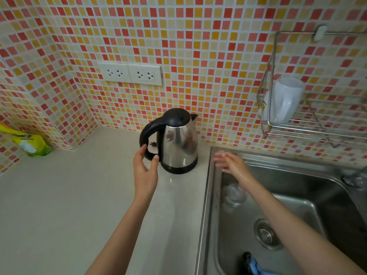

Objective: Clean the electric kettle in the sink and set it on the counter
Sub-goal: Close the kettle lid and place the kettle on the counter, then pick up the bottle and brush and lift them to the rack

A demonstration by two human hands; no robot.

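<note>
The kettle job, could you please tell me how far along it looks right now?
Ambiguous: the kettle stands upright on the counter, lid shut, beside the sink. The left hand curls around its black handle without clearly gripping; the right hand hovers open over the sink's edge. Whether washing is finished or still ahead cannot be told.

A pale beige stone counter carries an upright stainless-steel electric kettle with black lid, handle and base near the sink edge, and a yellow-green plastic pouch in the far left corner

Steel kettle upright on counter beside sink
</note>
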